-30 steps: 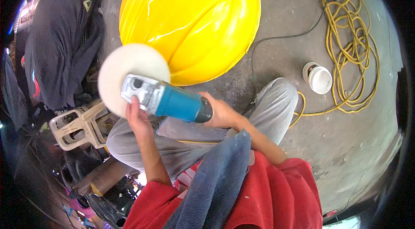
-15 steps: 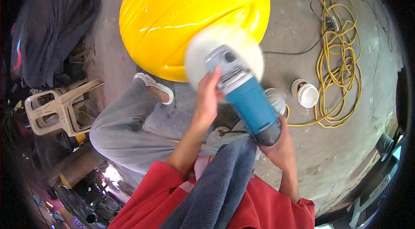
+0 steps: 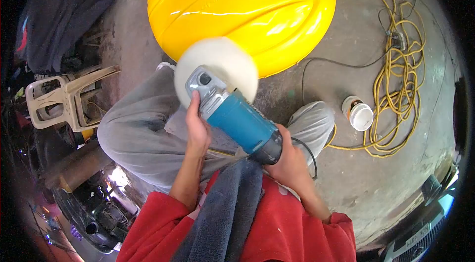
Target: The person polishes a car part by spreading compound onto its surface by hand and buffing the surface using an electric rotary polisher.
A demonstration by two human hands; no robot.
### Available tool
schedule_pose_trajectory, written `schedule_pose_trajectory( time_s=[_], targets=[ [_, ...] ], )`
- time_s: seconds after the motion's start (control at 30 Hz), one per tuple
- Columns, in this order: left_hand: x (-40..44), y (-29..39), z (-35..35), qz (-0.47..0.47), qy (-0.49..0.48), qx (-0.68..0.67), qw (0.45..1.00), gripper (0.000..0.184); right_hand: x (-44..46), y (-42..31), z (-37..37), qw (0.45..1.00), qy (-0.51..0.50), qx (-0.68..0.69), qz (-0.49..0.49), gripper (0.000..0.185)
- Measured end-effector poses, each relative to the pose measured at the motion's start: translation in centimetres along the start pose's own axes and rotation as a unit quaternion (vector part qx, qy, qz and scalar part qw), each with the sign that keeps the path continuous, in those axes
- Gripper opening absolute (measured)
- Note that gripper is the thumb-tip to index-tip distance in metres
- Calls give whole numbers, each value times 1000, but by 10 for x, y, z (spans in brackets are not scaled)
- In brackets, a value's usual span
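A blue and grey polisher (image 3: 242, 122) slants across my lap, its round white pad (image 3: 235, 56) blurred as if spinning. Around the grey head end, my left hand (image 3: 199, 131) is closed with a finger along the side. My right hand (image 3: 291, 163) wraps the black rear end, where a dark cord comes out. Beyond the pad lies a glossy yellow moulded panel (image 3: 232, 19) with raised curved ridges. The pad overlaps its lower edge in view; whether they touch I cannot tell. A dark towel (image 3: 227, 212) hangs down my front to the polisher's rear.
On the right, a coiled yellow cable (image 3: 396, 98) lies on the concrete floor (image 3: 341, 183), beside a white-lidded tub (image 3: 360, 115). A beige plastic chair (image 3: 64, 103) lies at left, near dark cloth (image 3: 69, 19). Machine parts (image 3: 99, 217) clutter the lower left.
Both hands have brought the polisher left and slightly back toward me, so its pad covers less of the yellow panel. The view has shifted too, with panel and cable appearing farther right.
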State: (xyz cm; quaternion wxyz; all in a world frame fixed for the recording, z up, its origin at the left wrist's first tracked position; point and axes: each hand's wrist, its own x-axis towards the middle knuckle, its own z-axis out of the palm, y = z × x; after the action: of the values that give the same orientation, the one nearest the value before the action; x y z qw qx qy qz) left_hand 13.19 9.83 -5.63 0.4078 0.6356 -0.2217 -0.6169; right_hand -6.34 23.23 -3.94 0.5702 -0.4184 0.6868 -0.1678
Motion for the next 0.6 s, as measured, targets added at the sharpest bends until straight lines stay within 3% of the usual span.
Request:
schedule_pose_trajectory(
  time_s=[0.03, 0.17, 0.2, 0.23, 0.27, 0.3, 0.4, 0.47, 0.6],
  targets=[
    [-1, 2, 8, -4, 1, -2, 1000, 50, -4, -2, -9, 1000, -1, -3, 4, 90],
    [18, -16, 75, -17, -156, 101, 982, 53, -17, 25, -58, 992, 123, -11, -17, 90],
    [24, -15, 98, -22, -130, 261, 956, 59, -18, 34, -67, 986, 162, -19, -46, 92],
    [30, -19, 120, 50, -169, 299, 938, 63, -16, 33, -77, 986, 152, -22, -58, 92],
    [32, -20, 143, 60, -204, 257, 943, 63, -17, 29, -89, 986, 153, 57, 10, 93],
    [33, -25, 158, 82, -170, 251, 949, 66, -18, 24, -95, 975, 156, 134, 82, 94],
    [30, -25, 154, 52, -168, 236, 956, 66, -20, 15, -86, 970, 161, 147, 105, 93],
    [22, -19, 115, 62, -108, 211, 969, 63, -20, 30, -63, 988, 142, 30, 53, 93],
    [4, -6, 37, -8, -12, -22, 1000, 56, -5, -12, -22, 997, 52, 2, 53, 92]
  ],
)
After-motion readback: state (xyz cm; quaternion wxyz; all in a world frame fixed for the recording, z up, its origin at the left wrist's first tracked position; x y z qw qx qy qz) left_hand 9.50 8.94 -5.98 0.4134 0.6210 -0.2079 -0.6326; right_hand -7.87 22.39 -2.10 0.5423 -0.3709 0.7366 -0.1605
